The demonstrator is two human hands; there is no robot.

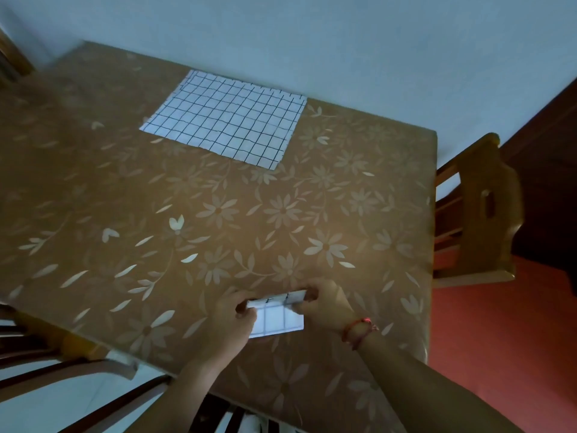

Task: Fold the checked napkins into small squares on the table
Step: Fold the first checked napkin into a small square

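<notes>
Left to right. Your left hand pinches the left end of the near napkin, fingers curled over its raised top edge. That napkin sits at the near table edge, already small, apparently mid-fold; the layers are hard to count. Your right hand pinches the right end. Flat napkin, far side by the wall, lies unfolded. Judgement: one nearly done, one left.

Dim, bluish indoor light, shadows soft and faint. Pale sheen on the tablecloth petals just left of the fingers. Mild blur everywhere, worst far left of the fingers. Wide-angle bending warps the chair right of them.
</notes>
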